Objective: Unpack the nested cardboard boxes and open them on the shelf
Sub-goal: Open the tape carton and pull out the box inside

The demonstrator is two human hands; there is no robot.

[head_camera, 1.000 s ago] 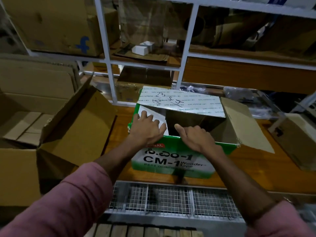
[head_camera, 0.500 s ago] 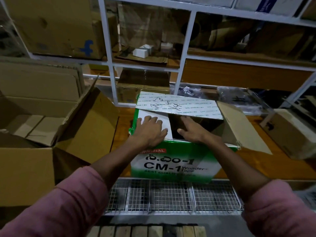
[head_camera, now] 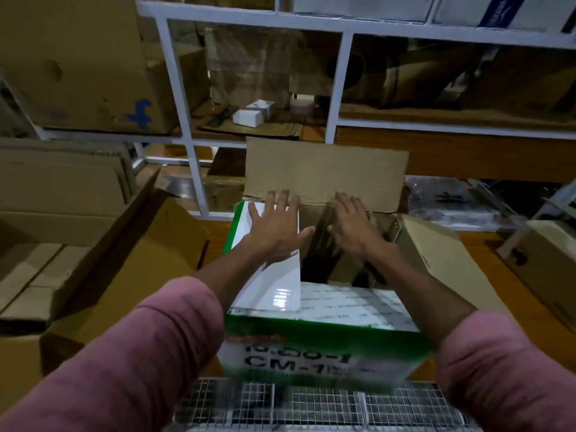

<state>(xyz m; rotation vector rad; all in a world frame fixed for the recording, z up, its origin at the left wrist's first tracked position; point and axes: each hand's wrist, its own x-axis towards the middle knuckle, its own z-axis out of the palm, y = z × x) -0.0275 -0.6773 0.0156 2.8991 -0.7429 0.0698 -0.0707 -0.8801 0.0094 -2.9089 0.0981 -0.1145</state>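
Observation:
A green and white box (head_camera: 321, 341) marked CM-1 stands on the wooden shelf (head_camera: 486, 257) in front of me. Its far flap (head_camera: 324, 173) stands up, showing bare brown cardboard. My left hand (head_camera: 277, 229) lies flat, fingers spread, on the white left flap, with fingertips at the far flap's fold. My right hand (head_camera: 352, 226) reaches into the dark opening, fingers against the base of the far flap. The right flap (head_camera: 442, 260) hangs outward. What lies inside the box is too dark to make out.
A large open brown carton (head_camera: 103, 266) stands at the left, with flat cardboard behind it. A small brown box (head_camera: 542, 266) sits at the right. White shelf frames (head_camera: 336, 85) hold more boxes behind. A wire grid (head_camera: 311, 406) runs along the near edge.
The far flap, which lay over the box with its white printed side up, has swung up and back. Both hands moved forward from the near edge to the far flap's base.

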